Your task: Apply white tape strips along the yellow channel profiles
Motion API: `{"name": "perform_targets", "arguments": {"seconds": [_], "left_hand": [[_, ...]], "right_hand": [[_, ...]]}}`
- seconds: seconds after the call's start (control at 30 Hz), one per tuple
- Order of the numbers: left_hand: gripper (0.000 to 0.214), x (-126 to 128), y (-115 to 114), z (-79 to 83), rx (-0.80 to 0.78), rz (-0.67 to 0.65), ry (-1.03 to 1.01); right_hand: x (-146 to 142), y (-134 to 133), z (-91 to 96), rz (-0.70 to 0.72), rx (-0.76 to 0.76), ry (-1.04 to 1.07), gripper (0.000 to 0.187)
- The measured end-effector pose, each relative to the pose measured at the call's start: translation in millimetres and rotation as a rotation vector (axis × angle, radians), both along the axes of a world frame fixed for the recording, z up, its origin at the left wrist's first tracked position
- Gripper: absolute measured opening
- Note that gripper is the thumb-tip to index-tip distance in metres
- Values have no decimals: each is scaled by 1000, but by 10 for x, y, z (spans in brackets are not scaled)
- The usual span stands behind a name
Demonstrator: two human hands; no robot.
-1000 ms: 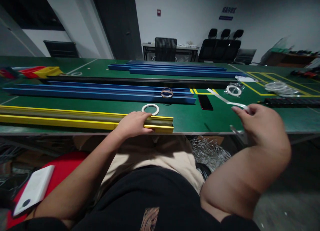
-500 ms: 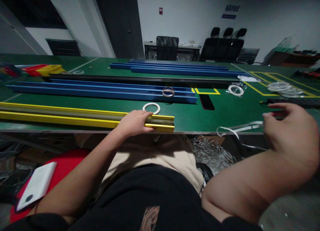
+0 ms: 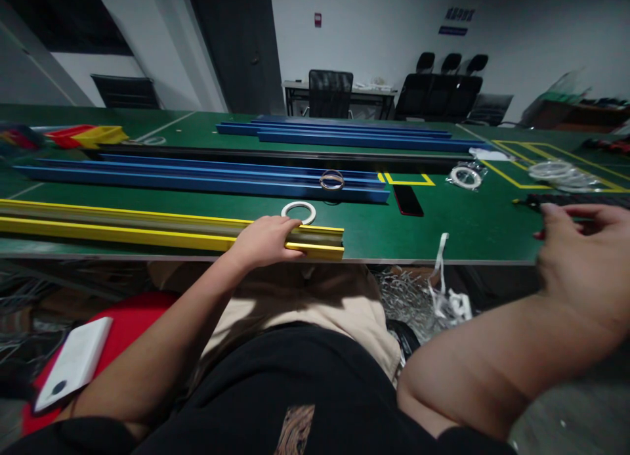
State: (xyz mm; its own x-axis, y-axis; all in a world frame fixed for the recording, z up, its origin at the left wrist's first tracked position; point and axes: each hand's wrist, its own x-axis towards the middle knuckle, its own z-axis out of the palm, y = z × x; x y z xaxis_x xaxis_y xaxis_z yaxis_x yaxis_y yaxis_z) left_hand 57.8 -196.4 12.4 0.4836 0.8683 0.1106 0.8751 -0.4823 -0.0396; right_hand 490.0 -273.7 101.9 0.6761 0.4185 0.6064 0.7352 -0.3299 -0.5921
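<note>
My left hand [image 3: 266, 240] lies curled over the near end of a long yellow rail [image 3: 123, 225] at the table's front edge, holding it down. A white tape roll [image 3: 298, 212] lies flat just behind that hand. My right hand [image 3: 585, 258] hovers over the front edge far to the right, fingers spread, holding nothing. A thin white strip [image 3: 443, 291] hangs loose in the air below the table edge, apart from both hands, over a heap of similar scraps [image 3: 408, 301].
Long blue rails [image 3: 197, 179] lie across the green table [image 3: 467, 232], with a brownish ring [image 3: 331, 180] on the nearest one. A black phone [image 3: 407, 200], bagged tape rolls [image 3: 465, 176] and clear rings [image 3: 554, 171] sit to the right. Office chairs stand behind. A white device [image 3: 73, 363] rests on a red seat.
My right hand swung right with the white strip, then let it go; the strip now drops below the table edge. My left hand has stayed on the yellow rail.
</note>
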Motion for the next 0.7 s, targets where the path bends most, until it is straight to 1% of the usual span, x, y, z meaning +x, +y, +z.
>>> {"name": "perform_targets", "arguments": {"seconds": [0.17, 0.3, 0.4, 0.47, 0.53, 0.57, 0.63, 0.7], "left_hand": [[74, -7, -7, 3, 5, -10, -14], [73, -10, -12, 3, -2, -5, -29], [73, -9, -18, -2, 4, -20, -51], [73, -17, -22, -7, 21, -51, -83], [72, -41, -27, -14, 45, -100, -137], [70, -61, -31, -20, 59, -134, -178], [62, -114, -47, -40, 93, -203, -293], [52, -170, -89, -75, 137, -245, -449]], "right_hand": [[-102, 25, -19, 66, 93, -72, 22], [-256, 31, 3, 151, 69, -91, 25], [-454, 47, 66, 277, 27, -76, 30], [-655, 93, 98, 435, -32, -53, 33], [-920, 182, 80, 653, -117, -46, 36], [-1076, 241, 42, 776, -164, -63, 37], [-1421, 374, -96, 1005, -280, -171, 40], [-1774, 503, -299, 1166, -401, -328, 46]]}}
